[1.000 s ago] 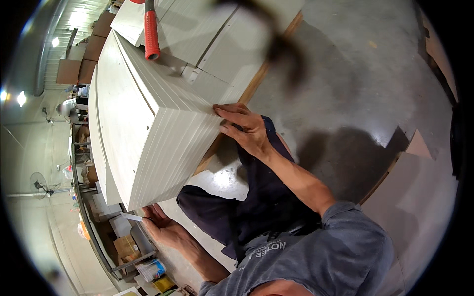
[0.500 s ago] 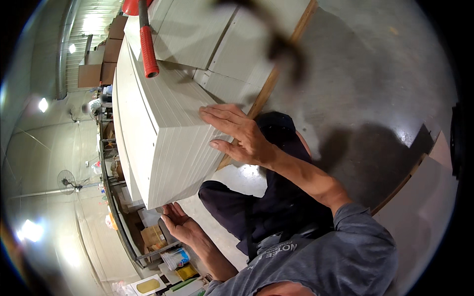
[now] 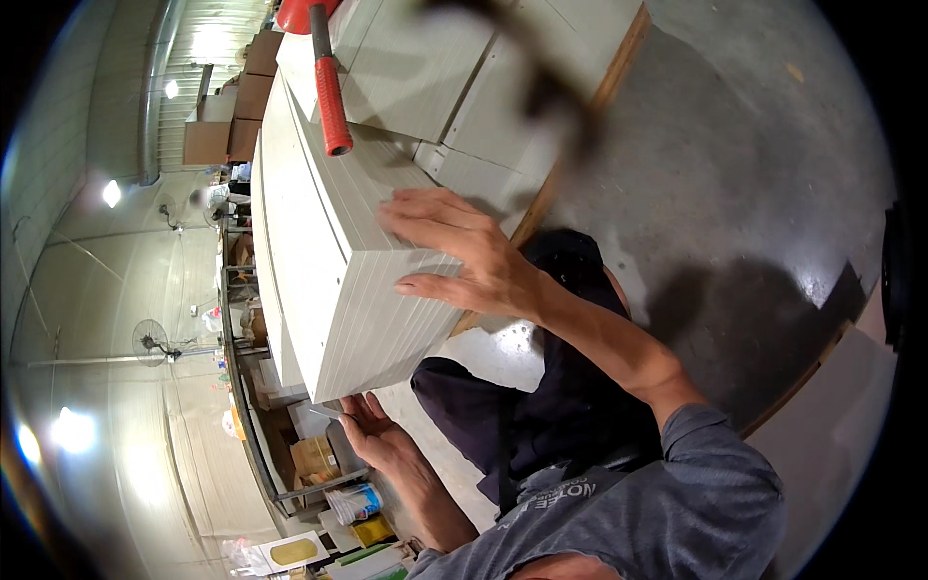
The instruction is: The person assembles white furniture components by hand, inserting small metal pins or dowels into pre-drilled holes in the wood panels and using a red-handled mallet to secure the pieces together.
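A stack of thin white panels (image 3: 300, 232) stands in front of me, its layered edges facing me. My right hand (image 3: 474, 256) lies against the upper side of these edges, fingers stretched, thumb apart from them. At the stack's lower corner my left hand (image 3: 387, 440) is turned palm up, fingers extended and their tips by the bottom edge. A thin grey piece (image 3: 326, 412) shows beside those fingertips; I cannot tell what it is. Above the stack a tool's red ribbed handle (image 3: 333, 106) points toward me, its far end cut off by the frame.
More white panels (image 3: 406, 72) lie beyond the stack, along a wooden strip (image 3: 619, 58). A shelf rack (image 3: 256, 445) with boxes and a white bucket (image 3: 353, 503) is at left. Brown cartons (image 3: 208, 142) are stacked farther back. A dark blurred shape (image 3: 561, 106) crosses the top.
The view has shifted, so the scene sits farther right. My right fingers have slid slightly along the panel edges toward the stack's front corner. The grey piece now shows by my left fingertips.
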Demonstrator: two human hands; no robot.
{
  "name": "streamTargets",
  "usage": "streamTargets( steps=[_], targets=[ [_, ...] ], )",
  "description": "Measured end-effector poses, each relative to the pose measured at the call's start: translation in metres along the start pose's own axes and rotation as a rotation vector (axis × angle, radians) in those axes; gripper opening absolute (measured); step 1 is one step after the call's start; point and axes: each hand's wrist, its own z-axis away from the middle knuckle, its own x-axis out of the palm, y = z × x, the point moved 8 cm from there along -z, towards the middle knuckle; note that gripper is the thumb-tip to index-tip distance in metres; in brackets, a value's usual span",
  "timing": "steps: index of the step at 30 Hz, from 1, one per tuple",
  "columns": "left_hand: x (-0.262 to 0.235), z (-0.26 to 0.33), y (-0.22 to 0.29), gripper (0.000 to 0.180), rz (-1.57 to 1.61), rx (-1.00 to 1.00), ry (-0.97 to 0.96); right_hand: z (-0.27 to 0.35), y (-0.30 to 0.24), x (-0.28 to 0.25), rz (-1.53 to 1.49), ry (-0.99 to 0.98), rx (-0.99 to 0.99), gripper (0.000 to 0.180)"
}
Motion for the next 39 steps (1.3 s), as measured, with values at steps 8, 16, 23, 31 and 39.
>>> streamTargets(
  steps=[8, 16, 23, 31, 39],
  targets=[
    [0.003, 0.006, 0.002, 0.039, 0.007, 0.019, 0.013, -0.008, 0.044, 0.009, -0.381, -0.017, 0.342, 0.029],
    [0.005, 0.008, 0.001, 0.041, -0.004, 0.019, 0.028, -0.026, -0.024, 0.024, 0.065, 0.012, -0.06, 0.039],
    [0.003, 0.026, 0.029, 0.035, -0.262, 0.18, 0.145, 0.011, -0.036, 0.008, 0.183, 0.055, -0.138, 0.04],
    [0.135, 0.084, 0.046, 0.032, -0.2, 0.083, -0.493, 0.023, -0.028, 0.01, -0.298, -0.123, 0.39, 0.027],
    [0.242, 0.11, 0.012, 0.032, -0.116, -0.31, -0.688, -0.019, -0.021, -0.003, -0.334, -0.174, 0.575, 0.039]
  ],
)
